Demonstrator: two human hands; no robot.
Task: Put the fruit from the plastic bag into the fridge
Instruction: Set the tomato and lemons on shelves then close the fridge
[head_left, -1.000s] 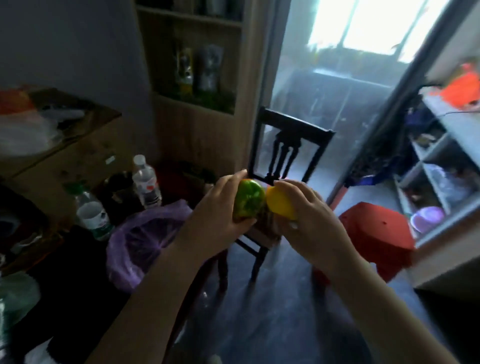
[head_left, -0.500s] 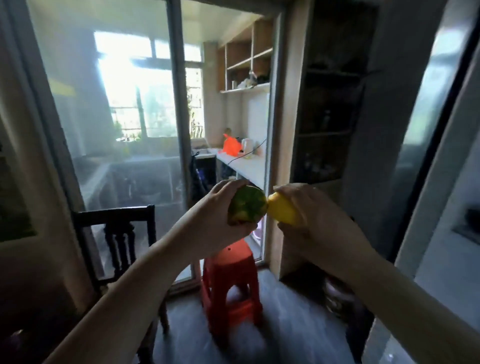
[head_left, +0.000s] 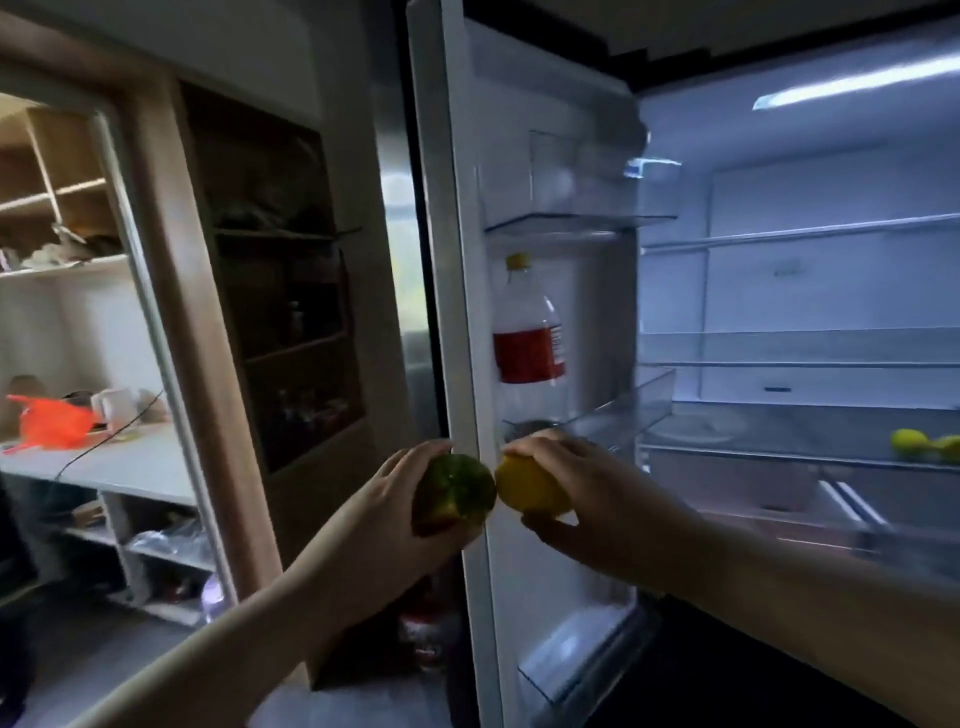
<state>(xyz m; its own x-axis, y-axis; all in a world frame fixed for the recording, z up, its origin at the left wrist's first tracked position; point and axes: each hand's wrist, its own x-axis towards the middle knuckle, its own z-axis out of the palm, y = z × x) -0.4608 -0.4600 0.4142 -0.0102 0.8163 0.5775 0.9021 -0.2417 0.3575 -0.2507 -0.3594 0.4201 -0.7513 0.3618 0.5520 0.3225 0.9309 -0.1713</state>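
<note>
Two fruits met, touching, at lower centre of the frame: the left hand (head_left: 395, 501) curled its fingers round a mottled green fruit (head_left: 457, 493), and the right hand (head_left: 602, 499) gripped a yellow fruit (head_left: 530, 488) from above, both just in front of the open fridge door (head_left: 452, 234), below a red-labelled bottle (head_left: 527, 332) in its rack. Farther back, at right of the frame, the lit fridge shelf (head_left: 769, 439) carried two yellow-green fruits (head_left: 909, 441) near the right edge. That shelf lay rightward of and beyond both hands, so the right hand looked the nearer to reach in.
</note>
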